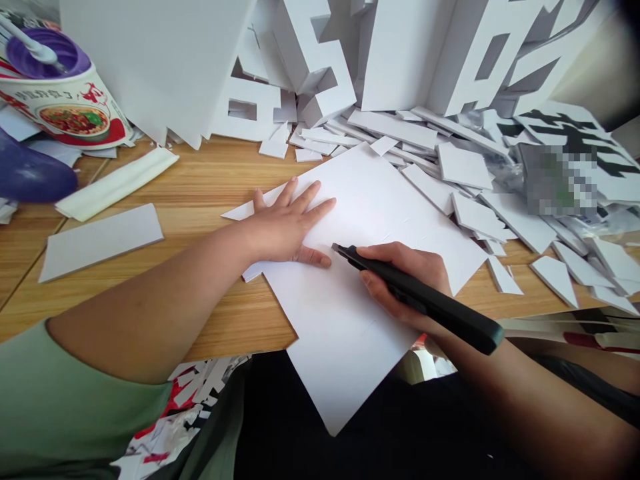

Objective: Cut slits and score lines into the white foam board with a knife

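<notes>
A large white foam board [345, 333] lies on the wooden table, one corner jutting past the front edge. My left hand [285, 227] rests flat on it with the fingers spread. In my right hand [415, 273] is a black utility knife [425, 297], its handle pointing back to the lower right. The knife's blade tip sits just above or on the board, close to my left thumb; whether it touches I cannot tell. A few short, faint lines mark the board right of the knife tip.
Many white board offcuts [465, 167] are heaped at the right and back. White cut-out board structures [320, 60] stand behind. At the left are a loose strip [103, 241], a rolled pale piece [120, 183] and a printed noodle tub [65, 107]. Scraps [175, 413] lie below the table edge [225, 353].
</notes>
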### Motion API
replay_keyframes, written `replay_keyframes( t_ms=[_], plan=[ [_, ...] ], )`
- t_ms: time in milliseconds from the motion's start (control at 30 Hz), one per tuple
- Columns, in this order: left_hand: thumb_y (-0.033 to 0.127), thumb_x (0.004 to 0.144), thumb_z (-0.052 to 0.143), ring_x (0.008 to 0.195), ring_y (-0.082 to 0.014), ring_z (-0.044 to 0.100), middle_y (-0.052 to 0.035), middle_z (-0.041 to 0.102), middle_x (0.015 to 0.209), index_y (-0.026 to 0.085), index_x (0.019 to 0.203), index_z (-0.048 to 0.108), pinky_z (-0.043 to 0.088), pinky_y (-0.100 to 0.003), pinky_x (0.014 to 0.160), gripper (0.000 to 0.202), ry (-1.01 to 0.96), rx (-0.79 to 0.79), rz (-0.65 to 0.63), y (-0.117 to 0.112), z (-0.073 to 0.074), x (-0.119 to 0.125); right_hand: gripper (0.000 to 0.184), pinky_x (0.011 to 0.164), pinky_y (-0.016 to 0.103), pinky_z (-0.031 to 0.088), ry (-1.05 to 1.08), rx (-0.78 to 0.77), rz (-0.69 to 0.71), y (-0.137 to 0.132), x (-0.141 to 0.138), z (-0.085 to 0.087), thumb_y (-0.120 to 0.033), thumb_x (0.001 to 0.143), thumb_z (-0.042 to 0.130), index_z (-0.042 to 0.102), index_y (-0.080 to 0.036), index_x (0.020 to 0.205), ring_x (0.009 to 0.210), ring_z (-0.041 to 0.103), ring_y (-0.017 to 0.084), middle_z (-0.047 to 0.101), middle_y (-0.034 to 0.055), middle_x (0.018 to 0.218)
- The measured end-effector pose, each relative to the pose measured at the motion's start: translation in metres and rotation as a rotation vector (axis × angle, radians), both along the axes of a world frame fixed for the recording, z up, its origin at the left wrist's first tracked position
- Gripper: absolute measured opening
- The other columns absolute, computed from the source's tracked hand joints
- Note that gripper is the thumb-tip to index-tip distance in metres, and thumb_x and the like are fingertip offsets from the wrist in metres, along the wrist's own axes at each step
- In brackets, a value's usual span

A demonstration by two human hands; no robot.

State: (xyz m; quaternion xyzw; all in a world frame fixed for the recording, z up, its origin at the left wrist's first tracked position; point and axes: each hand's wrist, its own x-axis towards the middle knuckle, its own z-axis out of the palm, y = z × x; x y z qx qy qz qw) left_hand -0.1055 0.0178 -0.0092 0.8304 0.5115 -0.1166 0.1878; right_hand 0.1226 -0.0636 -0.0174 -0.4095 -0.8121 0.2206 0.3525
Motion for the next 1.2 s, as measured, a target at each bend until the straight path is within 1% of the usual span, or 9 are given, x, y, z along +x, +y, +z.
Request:
replay_keyframes(
  t_ms=[167,333,467,533,633,833,967,1100,1200],
  plan=[
    [0.077,0.082,0.042,0.142,-0.0472,-0.023,-0.0004,-0.023,0.161,0.038,0.154,-0.002,-0.007,-0.084,0.096,0.093,0.011,-0.001,0.025,-0.001,0.002,0.002,0.022,0.051,0.026,0.049,-0.022,0.023,-0.029,-0.004,0.004,-0.002,-0.02,0.086,0.061,0.062,-0.025,0.107,0.052,0.058,0.012,0.068,-0.0014,0.071],
    [0.068,0.09,0.035,0.143,-0.0444,-0.023,0.0006,-0.021,0.162,0.039,0.154,-0.002,-0.004,-0.084,0.096,0.079,0.01,0.013,0.037,-0.004,0.003,0.004,0.019,0.047,0.023,0.044,0.026,-0.023,-0.029,-0.002,0.002,0.002,-0.02,0.084,0.063,0.062,-0.024,0.103,0.048,0.053,0.01,0.065,-0.0035,0.068],
    [0.061,0.095,0.025,0.145,-0.0415,-0.021,0.0012,-0.018,0.163,0.04,0.154,0.001,-0.003,-0.085,0.095,0.067,0.015,0.036,0.058,-0.005,0.002,0.006,0.014,0.052,0.023,0.046,-0.013,-0.011,0.0,0.004,0.0,0.006,-0.02,0.083,0.062,0.062,-0.023,0.097,0.054,0.057,0.01,0.066,-0.0021,0.073],
    [0.062,0.095,0.024,0.145,-0.0416,-0.02,0.0016,-0.017,0.163,0.04,0.154,0.002,-0.003,-0.085,0.095,0.067,0.015,0.041,0.065,-0.004,0.001,0.006,0.013,0.053,0.024,0.046,-0.025,0.003,0.018,0.005,0.0,0.007,-0.02,0.083,0.062,0.062,-0.023,0.096,0.055,0.058,0.011,0.067,-0.0015,0.074],
    [0.063,0.094,0.024,0.145,-0.0423,-0.02,0.0008,-0.017,0.163,0.041,0.153,0.001,-0.001,-0.086,0.095,0.067,0.017,0.045,0.053,-0.003,0.0,0.006,0.012,0.051,0.025,0.044,-0.057,0.036,0.019,0.003,0.001,0.006,-0.022,0.085,0.061,0.062,-0.023,0.097,0.052,0.055,0.012,0.064,-0.0014,0.07],
    [0.063,0.095,0.024,0.145,-0.0428,-0.02,-0.0008,-0.018,0.163,0.04,0.154,0.0,0.0,-0.085,0.095,0.068,0.032,0.034,0.046,-0.003,0.002,0.006,0.02,0.047,0.027,0.042,-0.049,0.08,0.028,-0.006,0.009,0.003,-0.018,0.084,0.062,0.061,-0.026,0.103,0.048,0.051,0.013,0.062,-0.0018,0.067],
    [0.062,0.095,0.021,0.145,-0.0408,-0.021,0.0005,-0.02,0.162,0.04,0.153,-0.001,-0.001,-0.085,0.096,0.066,0.015,0.042,0.04,-0.004,0.001,0.005,0.025,0.046,0.029,0.042,-0.041,0.095,0.044,-0.01,0.015,0.004,-0.015,0.083,0.062,0.061,-0.027,0.105,0.048,0.052,0.015,0.062,-0.0016,0.067],
    [0.064,0.094,0.021,0.145,-0.0419,-0.021,0.0006,-0.02,0.162,0.041,0.153,-0.001,-0.002,-0.085,0.095,0.067,0.008,0.05,0.031,-0.003,-0.001,0.004,0.03,0.046,0.031,0.044,-0.048,0.08,0.059,-0.015,0.019,0.005,-0.013,0.083,0.062,0.06,-0.029,0.108,0.05,0.055,0.016,0.064,-0.0009,0.071],
    [0.064,0.094,0.02,0.145,-0.0424,-0.02,0.0003,-0.018,0.163,0.041,0.153,-0.001,-0.002,-0.084,0.096,0.067,0.017,0.047,0.039,-0.003,0.0,0.005,0.031,0.046,0.03,0.045,-0.048,0.084,0.058,-0.018,0.021,0.007,-0.012,0.082,0.061,0.06,-0.028,0.109,0.049,0.054,0.015,0.063,-0.0008,0.07]
  ],
)
